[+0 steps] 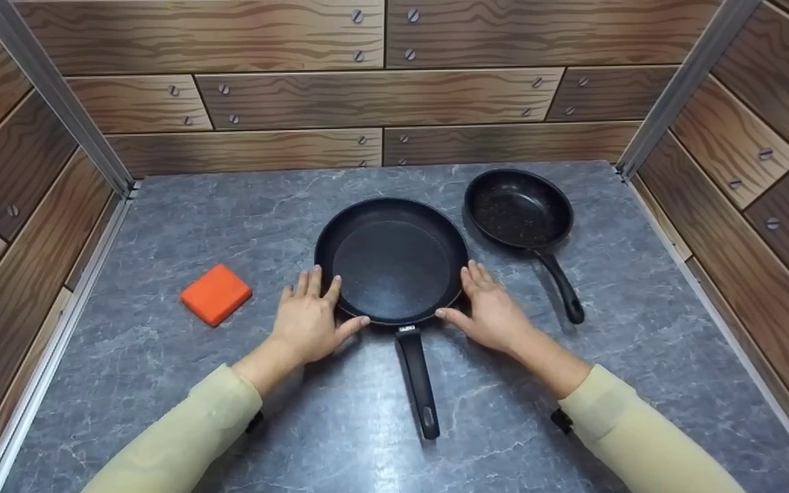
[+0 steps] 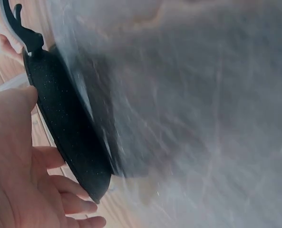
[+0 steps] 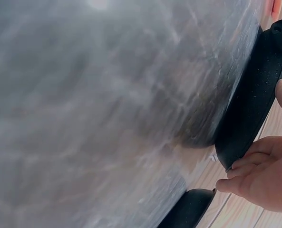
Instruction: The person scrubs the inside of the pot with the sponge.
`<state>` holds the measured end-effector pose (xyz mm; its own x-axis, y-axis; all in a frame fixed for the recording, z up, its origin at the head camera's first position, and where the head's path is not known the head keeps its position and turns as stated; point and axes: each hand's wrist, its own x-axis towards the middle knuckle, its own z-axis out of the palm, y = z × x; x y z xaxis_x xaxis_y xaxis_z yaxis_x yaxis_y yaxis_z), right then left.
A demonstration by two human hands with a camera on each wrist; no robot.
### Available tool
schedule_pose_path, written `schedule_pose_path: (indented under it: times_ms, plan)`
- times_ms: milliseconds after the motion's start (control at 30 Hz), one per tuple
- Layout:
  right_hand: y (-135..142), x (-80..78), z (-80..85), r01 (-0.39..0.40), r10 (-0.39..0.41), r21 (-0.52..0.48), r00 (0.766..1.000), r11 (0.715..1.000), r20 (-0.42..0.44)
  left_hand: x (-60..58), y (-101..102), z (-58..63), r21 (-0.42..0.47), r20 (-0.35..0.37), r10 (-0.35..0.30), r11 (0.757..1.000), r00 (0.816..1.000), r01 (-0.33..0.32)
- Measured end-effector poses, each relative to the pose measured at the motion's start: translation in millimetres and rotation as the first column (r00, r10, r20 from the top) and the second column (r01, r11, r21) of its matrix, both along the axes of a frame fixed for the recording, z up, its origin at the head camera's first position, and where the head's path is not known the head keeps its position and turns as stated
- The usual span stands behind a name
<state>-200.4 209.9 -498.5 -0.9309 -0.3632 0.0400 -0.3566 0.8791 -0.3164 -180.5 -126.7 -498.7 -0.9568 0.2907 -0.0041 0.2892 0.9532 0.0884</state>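
A large black frying pan (image 1: pixel 393 267) sits on the grey marbled tabletop, its handle pointing toward the person. At its left rim is the left hand (image 1: pixel 309 318), fingers spread and extended, the thumb along the front edge. The right hand (image 1: pixel 494 311) touches the opposite rim, fingers fairly straight. In the left wrist view, the thumb and fingers of the left hand (image 2: pixel 31 166) lie along the upper edge of the pan's dark speckled side (image 2: pixel 69 123). The right wrist view has the right hand (image 3: pixel 269 166) at the rim of the same pan (image 3: pixel 250 99).
A smaller black frying pan (image 1: pixel 519 209) stands at the back right, handle toward the front right. An orange sponge-like block (image 1: pixel 216 294) lies to the left. Wood-patterned walls (image 1: pixel 381 99) enclose the tabletop (image 1: pixel 161 226) at the back and both sides.
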Motion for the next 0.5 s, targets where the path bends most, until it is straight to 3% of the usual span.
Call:
schedule_pose_path:
  times_ms: [500]
  plan:
    - [-28.8,-22.6,2.5,0.012,-0.013,0.017,0.999,1.000,0.033,-27.3,-27.6,4.5,-0.024,0.045,-0.006,1.000,0.999,0.007]
